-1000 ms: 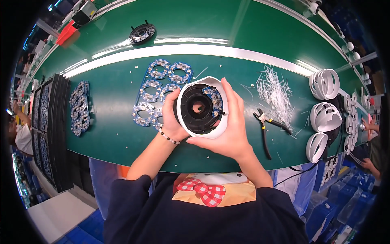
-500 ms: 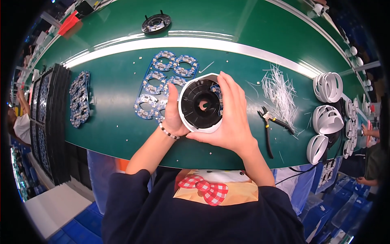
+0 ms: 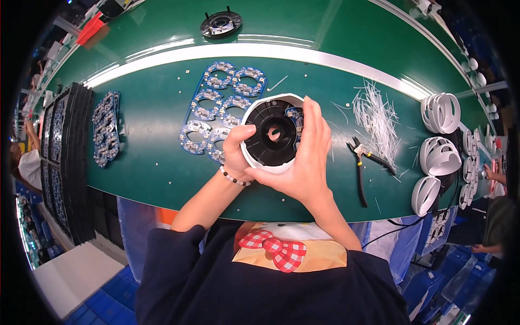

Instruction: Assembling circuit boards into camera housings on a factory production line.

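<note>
Between my two hands is a round white housing point(image 3: 254, 112) with a black ribbed disc point(image 3: 265, 146) inside it. A small blue circuit board point(image 3: 297, 120) sits at the right side of the disc, partly covered by my fingers. My left hand point(image 3: 236, 151) grips the housing's left side, its thumb over the rim and touching the black disc. Wrapped round the right side is my right hand point(image 3: 306, 157), fingers along the rim and thumb beneath. Behind the housing lies a panel of ring-shaped blue circuit boards point(image 3: 206, 103), partly hidden by it and my left hand.
Yellow-and-black cutters point(image 3: 360, 162) lie right of my hands, beside a heap of white strips point(image 3: 376, 119). White rings point(image 3: 440, 114) stand at the right edge. Stacked blue boards point(image 3: 106, 130) and black trays point(image 3: 67, 157) are left. A black disc point(image 3: 221, 24) lies at the back.
My left thumb has bent from upright over the rim onto the black disc. The housing has turned slightly, and more of the blue board inside shows. The view has shifted a little.
</note>
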Tool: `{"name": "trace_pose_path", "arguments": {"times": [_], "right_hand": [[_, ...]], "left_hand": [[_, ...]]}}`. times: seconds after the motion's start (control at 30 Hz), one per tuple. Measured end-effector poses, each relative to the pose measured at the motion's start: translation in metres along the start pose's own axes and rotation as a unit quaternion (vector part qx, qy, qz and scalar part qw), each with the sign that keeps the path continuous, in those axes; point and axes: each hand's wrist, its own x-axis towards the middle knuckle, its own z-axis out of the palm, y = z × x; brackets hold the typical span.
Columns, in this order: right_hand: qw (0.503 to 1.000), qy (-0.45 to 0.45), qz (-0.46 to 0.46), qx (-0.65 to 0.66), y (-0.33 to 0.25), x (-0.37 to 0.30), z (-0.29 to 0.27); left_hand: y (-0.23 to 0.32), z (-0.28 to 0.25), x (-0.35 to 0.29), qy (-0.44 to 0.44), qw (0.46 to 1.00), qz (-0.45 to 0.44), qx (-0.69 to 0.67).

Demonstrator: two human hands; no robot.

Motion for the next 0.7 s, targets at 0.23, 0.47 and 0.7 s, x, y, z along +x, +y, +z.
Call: {"name": "trace_pose_path", "arguments": {"times": [0.23,0.47,0.7], "right_hand": [[0.990,-0.028,-0.135,0.022,0.017,0.022,-0.003],[0.958,0.021,-0.276,0.074,0.030,0.025,-0.011],[0.961,0.062,-0.260,0.065,0.026,0.019,-0.015]], "left_hand": [[0.009,0.001,0.012,0.065,0.992,0.013,-0.111],[0.017,-0.003,0.011,0.117,0.978,-0.083,-0.152],[0.016,0.006,0.012,0.126,0.982,-0.086,-0.114]]}}
